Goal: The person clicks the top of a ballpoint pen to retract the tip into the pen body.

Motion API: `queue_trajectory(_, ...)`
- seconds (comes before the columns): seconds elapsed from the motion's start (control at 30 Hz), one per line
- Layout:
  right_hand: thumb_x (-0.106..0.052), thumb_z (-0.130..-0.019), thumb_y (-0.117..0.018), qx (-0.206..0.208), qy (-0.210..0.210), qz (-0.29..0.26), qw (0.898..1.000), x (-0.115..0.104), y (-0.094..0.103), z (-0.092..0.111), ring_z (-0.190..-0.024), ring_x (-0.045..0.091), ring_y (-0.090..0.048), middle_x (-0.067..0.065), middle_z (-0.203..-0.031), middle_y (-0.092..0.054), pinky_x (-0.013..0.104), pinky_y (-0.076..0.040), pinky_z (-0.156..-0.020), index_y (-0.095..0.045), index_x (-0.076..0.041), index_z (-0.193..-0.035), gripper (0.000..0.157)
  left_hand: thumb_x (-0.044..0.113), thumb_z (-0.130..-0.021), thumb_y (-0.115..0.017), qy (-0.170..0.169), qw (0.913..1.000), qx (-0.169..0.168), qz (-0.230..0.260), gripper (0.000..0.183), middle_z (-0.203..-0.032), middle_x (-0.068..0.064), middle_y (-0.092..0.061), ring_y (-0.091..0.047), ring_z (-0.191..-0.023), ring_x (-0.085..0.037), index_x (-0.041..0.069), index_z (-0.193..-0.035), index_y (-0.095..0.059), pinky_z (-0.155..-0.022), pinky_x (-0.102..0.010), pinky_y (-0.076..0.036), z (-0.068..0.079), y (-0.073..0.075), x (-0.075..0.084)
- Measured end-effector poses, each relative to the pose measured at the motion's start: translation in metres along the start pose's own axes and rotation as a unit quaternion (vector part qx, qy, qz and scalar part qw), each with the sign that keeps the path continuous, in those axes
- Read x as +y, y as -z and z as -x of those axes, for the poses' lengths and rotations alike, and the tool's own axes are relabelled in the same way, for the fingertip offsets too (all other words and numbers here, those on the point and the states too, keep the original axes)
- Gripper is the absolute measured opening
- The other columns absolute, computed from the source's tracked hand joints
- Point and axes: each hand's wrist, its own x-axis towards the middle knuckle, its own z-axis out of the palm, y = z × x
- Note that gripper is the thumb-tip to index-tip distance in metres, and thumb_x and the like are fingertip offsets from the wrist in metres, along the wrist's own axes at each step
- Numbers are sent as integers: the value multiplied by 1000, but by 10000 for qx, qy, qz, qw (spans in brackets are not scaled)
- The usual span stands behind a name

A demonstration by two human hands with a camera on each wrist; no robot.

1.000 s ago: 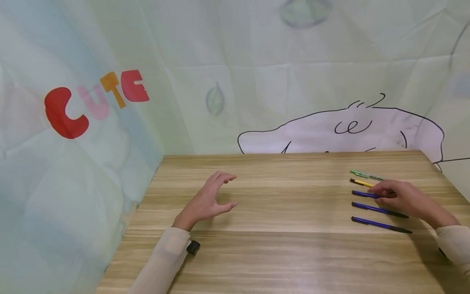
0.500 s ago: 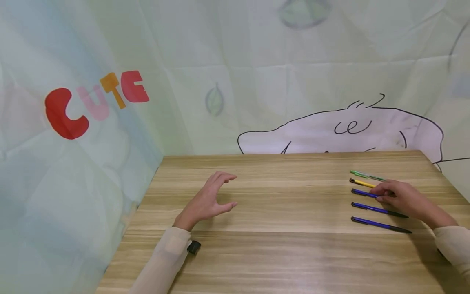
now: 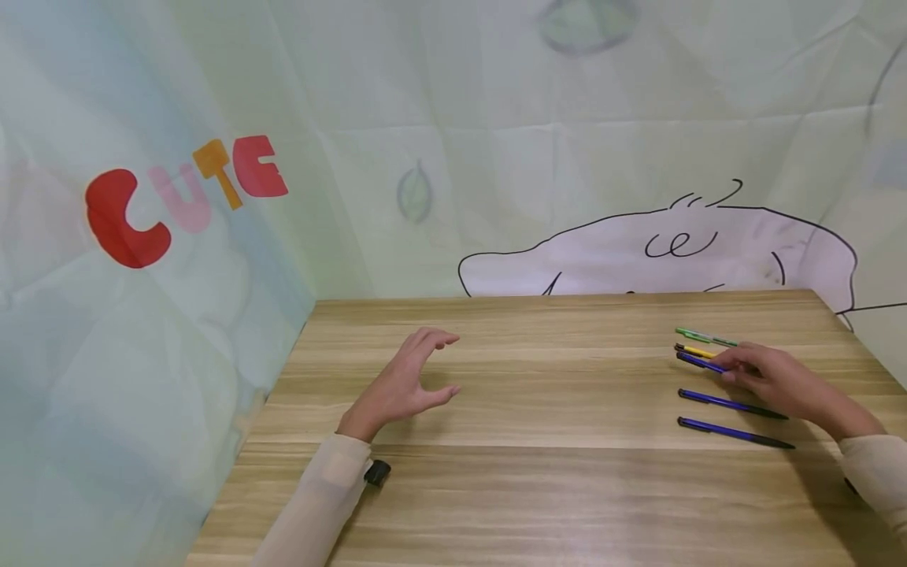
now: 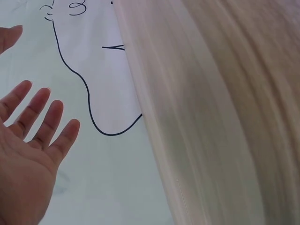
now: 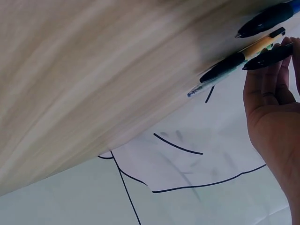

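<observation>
Pinching a blue pen [image 3: 697,361] off the table [image 3: 538,472], right hand [image 3: 768,376]; left hand [image 3: 400,386] loosely open, empty.

right hand [image 3: 768,376] shifted toward the yellow pen [image 3: 694,350], gripped blue pen [image 3: 700,362] lifted, angled against it

Five pens lie on one wooden table [image 3: 538,488]: one green pen [image 3: 701,338], one yellow pen [image 3: 693,350] and three blue pens, counted as the lifted blue pen [image 3: 697,361], the middle blue pen [image 3: 730,404] and the nearest blue pen [image 3: 733,433]. Two hands are in view.
</observation>
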Motion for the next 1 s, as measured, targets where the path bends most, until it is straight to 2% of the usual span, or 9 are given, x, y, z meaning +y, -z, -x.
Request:
queue_trajectory(0.2,4,-89,-72,336,261,-217,9989,-5,1,-2,-82,-5,-52,1,-93,-69,23,-50,-65,-74,-7,-106,20,31,-86,-81,-49,10000,-1,-45,71,-138,-2,-51,-50,-118,-22,14,-147,-49,-98,-46,-49,-3,-1,2)
queue_trajectory(0.47,2,-96,-65,154,-6,-718,9973,-16,7,-8,-84,-2,-53,1,-97,-68,22,-51,-66,-71,-8,-115,22,32,-87,-80,-117,9999,41,47,70,-139,-4,-51,-50,-120,-21,16,-147,-49,-100,-45,-49,-10,-4,6)
queue_trajectory(0.67,-7,-99,-64,110,-241,-884,9957,-29,10,-12,-86,0,-54,3,-100,-68,22,-52,-69,-71,-10,-115,17,33,-86,-80,-94,9999,48,83,70,-139,-1,-51,-51,-122,-24,16,-147,-49,-101,-46,-48,-16,-5,10)
queue_trajectory(1.0,-14,-101,-64,129,-217,-1388,9900,-51,12,-20,-87,5,-59,8,-100,-69,22,-54,-72,-70,-10,-117,17,32,-86,-81,-218,9997,146,20,71,-141,-3,-50,-51,-123,-22,13,-147,-49,-104,-45,-48,-24,-8,15)
